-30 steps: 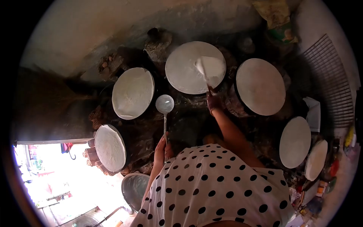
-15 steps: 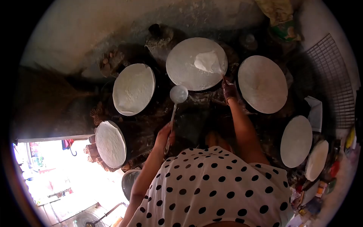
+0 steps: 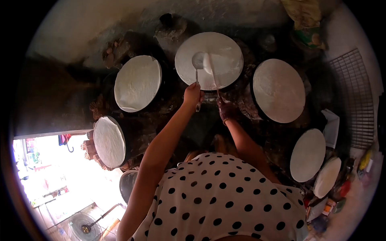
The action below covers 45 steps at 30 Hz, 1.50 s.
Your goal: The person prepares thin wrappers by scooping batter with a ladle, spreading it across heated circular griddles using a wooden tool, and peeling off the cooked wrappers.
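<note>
In front of me is a large round griddle (image 3: 227,60) with a pale, whitish layer across its top. My left hand (image 3: 193,94) grips the handle of a ladle (image 3: 198,61), whose round bowl is over the griddle's middle. Dark-looking and closed, my right hand (image 3: 227,111) holds a thin flat stick (image 3: 214,78) that reaches up beside the ladle. Between the two tools shows a patch of thick white batter (image 3: 208,64). The stick's far end is blurred, and I cannot tell whether it touches the ladle.
Round white-topped griddles curve around me: two on the left (image 3: 138,83) (image 3: 109,141), others on the right (image 3: 279,90) (image 3: 308,155). A wire rack (image 3: 354,98) leans at the right wall. A metal pot (image 3: 128,184) and a fan (image 3: 85,228) stand lower left.
My left hand has brought the ladle up and forward over the middle griddle. The right hand has moved left with its stick, and the white patch there looks narrower.
</note>
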### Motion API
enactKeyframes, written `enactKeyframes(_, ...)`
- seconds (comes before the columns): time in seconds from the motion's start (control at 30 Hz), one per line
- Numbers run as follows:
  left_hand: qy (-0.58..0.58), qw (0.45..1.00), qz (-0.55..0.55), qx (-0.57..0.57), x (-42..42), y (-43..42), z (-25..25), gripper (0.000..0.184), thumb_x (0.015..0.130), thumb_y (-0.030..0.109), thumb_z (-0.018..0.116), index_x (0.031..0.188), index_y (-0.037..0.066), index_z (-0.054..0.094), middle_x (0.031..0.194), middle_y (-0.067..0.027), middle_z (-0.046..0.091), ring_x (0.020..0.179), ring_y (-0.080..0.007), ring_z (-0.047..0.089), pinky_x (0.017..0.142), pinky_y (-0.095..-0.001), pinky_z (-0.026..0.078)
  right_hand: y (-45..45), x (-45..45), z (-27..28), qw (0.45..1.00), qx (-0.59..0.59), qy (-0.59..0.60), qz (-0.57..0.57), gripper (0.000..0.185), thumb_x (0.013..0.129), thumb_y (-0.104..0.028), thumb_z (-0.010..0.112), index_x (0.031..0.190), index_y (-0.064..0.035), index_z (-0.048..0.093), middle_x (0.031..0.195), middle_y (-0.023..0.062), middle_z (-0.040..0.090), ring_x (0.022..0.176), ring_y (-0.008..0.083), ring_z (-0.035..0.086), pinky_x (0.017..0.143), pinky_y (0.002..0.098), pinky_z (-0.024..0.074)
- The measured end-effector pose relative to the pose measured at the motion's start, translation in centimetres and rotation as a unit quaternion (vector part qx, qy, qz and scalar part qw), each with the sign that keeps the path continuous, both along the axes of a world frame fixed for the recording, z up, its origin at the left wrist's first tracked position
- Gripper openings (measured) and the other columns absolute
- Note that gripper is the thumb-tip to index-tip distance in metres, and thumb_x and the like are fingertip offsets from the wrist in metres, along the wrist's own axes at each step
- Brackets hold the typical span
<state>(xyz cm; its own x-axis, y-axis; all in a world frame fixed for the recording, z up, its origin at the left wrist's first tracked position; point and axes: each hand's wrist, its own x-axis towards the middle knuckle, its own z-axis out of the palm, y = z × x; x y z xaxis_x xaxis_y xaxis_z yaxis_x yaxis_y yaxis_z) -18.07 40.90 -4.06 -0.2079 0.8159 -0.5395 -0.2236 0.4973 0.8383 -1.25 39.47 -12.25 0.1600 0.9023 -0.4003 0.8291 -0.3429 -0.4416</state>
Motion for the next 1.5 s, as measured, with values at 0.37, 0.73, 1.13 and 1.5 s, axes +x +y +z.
enactKeyframes(0.37,-0.395,0.915,0.064,0.049,-4.6,-7.3,8.3,0.031,0.102,0.022,0.035,0.126,0.007,0.047,0.059,0.0028,0.038,0.037,-0.0062,0.032,0.035,-0.0200,0.030,4.1,2.1,-6.6,0.958,0.160,0.165,0.170,0.050,0.089,-0.051,0.052,0.103,-0.0049,0.067,0.082,0.0135,0.066,0.069,0.0304,0.060,0.070,0.0447,0.0460)
enactKeyframes(0.73,-0.410,0.902,0.119,0.066,-8.9,-27.3,11.0,0.042,0.099,0.025,0.044,0.139,0.014,0.039,0.055,0.0029,0.036,0.036,-0.0066,0.032,0.034,-0.0203,0.026,-2.0,4.3,-4.4,0.997,0.067,0.003,-0.042,0.050,0.094,-0.045,0.046,0.110,0.0005,0.061,0.097,0.0242,0.065,0.088,0.0372,0.064,0.075,0.0457,0.0510)
enactKeyframes(1.13,-0.604,0.731,0.279,0.149,-15.2,-44.8,5.9,0.035,0.101,0.022,0.037,0.134,0.009,0.043,0.058,0.0053,0.036,0.036,-0.0031,0.028,0.033,-0.0178,0.024,3.9,-9.3,-6.9,0.908,0.295,0.043,0.294,0.044,0.086,-0.028,0.062,0.121,-0.0016,0.058,0.109,0.0165,0.066,0.096,0.0266,0.063,0.084,0.0370,0.0485)
enactKeyframes(1.5,-0.364,0.792,0.471,0.139,-19.1,-48.4,7.8,0.039,0.101,0.024,0.036,0.140,0.018,0.038,0.058,0.0043,0.036,0.036,-0.0053,0.032,0.033,-0.0202,0.025,11.0,-27.9,-3.7,0.930,-0.101,0.348,0.057,0.032,0.076,-0.039,0.073,0.085,-0.0093,0.065,0.048,-0.0021,0.033,0.036,0.0147,0.038,0.036,0.0327,0.0334)
